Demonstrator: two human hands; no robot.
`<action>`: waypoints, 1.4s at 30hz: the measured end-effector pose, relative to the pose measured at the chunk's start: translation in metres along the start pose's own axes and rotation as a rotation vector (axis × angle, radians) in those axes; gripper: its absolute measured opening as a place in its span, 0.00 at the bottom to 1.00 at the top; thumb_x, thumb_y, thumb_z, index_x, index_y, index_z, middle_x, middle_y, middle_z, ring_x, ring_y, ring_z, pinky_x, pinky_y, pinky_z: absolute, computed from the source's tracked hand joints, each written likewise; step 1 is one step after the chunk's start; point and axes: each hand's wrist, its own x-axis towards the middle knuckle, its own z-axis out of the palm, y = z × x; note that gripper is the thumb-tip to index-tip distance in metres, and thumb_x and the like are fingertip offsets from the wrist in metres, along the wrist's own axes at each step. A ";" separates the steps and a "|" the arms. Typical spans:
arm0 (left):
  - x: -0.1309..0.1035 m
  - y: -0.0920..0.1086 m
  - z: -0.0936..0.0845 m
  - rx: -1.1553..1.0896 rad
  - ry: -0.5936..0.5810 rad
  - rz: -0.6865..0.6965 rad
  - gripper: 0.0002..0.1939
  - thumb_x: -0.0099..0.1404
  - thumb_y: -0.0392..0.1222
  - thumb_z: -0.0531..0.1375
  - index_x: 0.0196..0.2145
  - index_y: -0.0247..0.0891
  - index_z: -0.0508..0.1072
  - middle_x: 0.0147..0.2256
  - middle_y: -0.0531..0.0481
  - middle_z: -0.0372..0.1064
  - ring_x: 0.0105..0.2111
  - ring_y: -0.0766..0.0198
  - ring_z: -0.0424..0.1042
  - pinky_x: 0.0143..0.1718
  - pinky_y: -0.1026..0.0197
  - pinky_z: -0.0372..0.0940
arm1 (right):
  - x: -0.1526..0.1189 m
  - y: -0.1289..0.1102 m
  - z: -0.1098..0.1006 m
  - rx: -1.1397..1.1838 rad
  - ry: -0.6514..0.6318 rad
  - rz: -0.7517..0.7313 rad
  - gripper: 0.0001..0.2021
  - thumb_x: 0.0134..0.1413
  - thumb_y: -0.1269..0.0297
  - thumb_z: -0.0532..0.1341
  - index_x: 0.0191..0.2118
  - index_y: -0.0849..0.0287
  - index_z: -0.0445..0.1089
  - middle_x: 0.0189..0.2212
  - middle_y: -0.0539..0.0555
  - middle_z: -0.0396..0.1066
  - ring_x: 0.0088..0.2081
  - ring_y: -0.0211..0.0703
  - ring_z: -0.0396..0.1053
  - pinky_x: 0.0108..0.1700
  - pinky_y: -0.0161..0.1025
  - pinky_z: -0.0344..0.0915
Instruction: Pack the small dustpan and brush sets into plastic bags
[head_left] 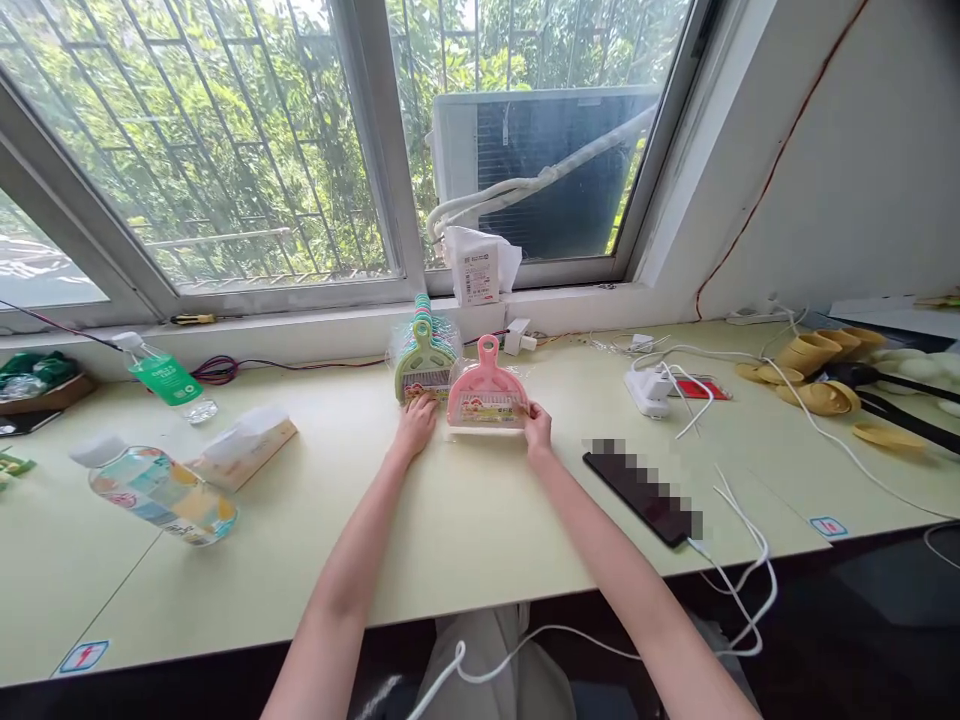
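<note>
A pink dustpan-and-brush set [488, 388], wrapped in clear plastic with a printed label, stands with its handle up. My right hand [538, 428] pinches its lower right corner. Just left of it, a green dustpan [424, 358] fronts a stack of similar wrapped dustpans whose handles line up behind. Against the lower front of the green one, my left hand [417, 424] is closed at its edge, fingers over the label. The thumb of that hand is hidden.
Bottles [165, 495] and a tissue pack [244, 448] are on the left. A phone [637, 495], white cables and a power strip [647, 390] lie right, with yellow cups [808, 352] beyond. A white packet [478, 272] rests on the windowsill.
</note>
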 end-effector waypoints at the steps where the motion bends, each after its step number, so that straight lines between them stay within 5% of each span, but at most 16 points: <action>1: -0.002 0.002 -0.003 0.005 0.023 0.013 0.18 0.65 0.36 0.50 0.49 0.40 0.71 0.60 0.44 0.59 0.60 0.52 0.55 0.62 0.47 0.47 | -0.001 -0.001 0.000 -0.006 -0.018 -0.004 0.19 0.36 0.51 0.66 0.33 0.60 0.70 0.32 0.56 0.75 0.34 0.44 0.69 0.39 0.40 0.64; 4: -0.007 0.010 -0.015 -0.039 0.086 0.036 0.17 0.66 0.35 0.49 0.47 0.42 0.72 0.60 0.45 0.59 0.62 0.54 0.53 0.63 0.47 0.46 | -0.004 -0.005 0.002 -0.028 -0.069 0.002 0.20 0.37 0.49 0.66 0.32 0.60 0.70 0.31 0.55 0.74 0.34 0.44 0.69 0.38 0.39 0.64; 8: -0.017 0.025 -0.040 -0.308 0.166 -0.030 0.18 0.69 0.46 0.48 0.50 0.41 0.70 0.58 0.45 0.62 0.60 0.55 0.56 0.62 0.48 0.50 | -0.008 -0.010 0.007 -0.027 -0.151 0.009 0.20 0.36 0.49 0.66 0.31 0.60 0.70 0.31 0.54 0.74 0.34 0.43 0.68 0.39 0.39 0.64; 13: -0.035 0.042 -0.054 -0.800 -0.169 -0.062 0.30 0.68 0.59 0.46 0.62 0.42 0.58 0.57 0.45 0.63 0.57 0.52 0.62 0.55 0.51 0.61 | -0.024 -0.015 0.016 0.008 -0.312 0.033 0.18 0.35 0.52 0.68 0.32 0.60 0.72 0.31 0.53 0.75 0.34 0.43 0.69 0.40 0.40 0.64; 16: -0.042 0.032 -0.045 -0.913 -0.139 -0.075 0.34 0.68 0.61 0.38 0.63 0.38 0.57 0.57 0.41 0.63 0.57 0.50 0.63 0.54 0.49 0.62 | -0.032 -0.016 0.017 0.005 -0.364 0.039 0.18 0.36 0.52 0.68 0.33 0.59 0.73 0.31 0.53 0.75 0.35 0.44 0.69 0.41 0.40 0.64; 18: -0.042 0.018 -0.037 -0.835 -0.088 -0.141 0.34 0.69 0.60 0.36 0.60 0.36 0.62 0.55 0.39 0.66 0.55 0.51 0.65 0.53 0.49 0.62 | -0.033 -0.017 0.015 0.000 -0.372 0.031 0.19 0.37 0.51 0.68 0.33 0.59 0.73 0.32 0.53 0.75 0.35 0.44 0.69 0.40 0.40 0.64; 21: -0.033 0.000 -0.025 -0.637 -0.098 -0.196 0.24 0.68 0.56 0.47 0.50 0.39 0.71 0.49 0.44 0.71 0.49 0.52 0.69 0.52 0.49 0.63 | -0.028 -0.015 0.011 -0.001 -0.344 0.023 0.19 0.37 0.50 0.67 0.34 0.59 0.73 0.33 0.54 0.76 0.36 0.45 0.69 0.41 0.40 0.64; 26: -0.005 -0.002 -0.008 -0.280 -0.147 -0.159 0.18 0.62 0.44 0.55 0.48 0.41 0.72 0.50 0.44 0.69 0.52 0.52 0.66 0.55 0.50 0.59 | -0.018 -0.011 0.007 0.014 -0.229 0.043 0.19 0.36 0.52 0.69 0.34 0.59 0.73 0.33 0.54 0.76 0.36 0.45 0.70 0.41 0.41 0.64; 32: 0.014 -0.003 0.005 -0.188 -0.119 -0.179 0.23 0.61 0.41 0.53 0.54 0.38 0.67 0.57 0.39 0.63 0.59 0.49 0.58 0.59 0.47 0.51 | -0.015 -0.012 0.008 0.004 -0.188 0.065 0.18 0.36 0.52 0.68 0.33 0.60 0.73 0.32 0.55 0.76 0.36 0.45 0.70 0.41 0.41 0.65; 42: 0.014 -0.001 0.008 -0.126 -0.043 -0.077 0.25 0.61 0.40 0.55 0.56 0.35 0.64 0.55 0.34 0.62 0.56 0.46 0.59 0.56 0.45 0.53 | -0.017 -0.014 0.007 0.031 -0.175 0.079 0.18 0.35 0.54 0.69 0.33 0.60 0.73 0.33 0.55 0.76 0.36 0.45 0.70 0.42 0.41 0.65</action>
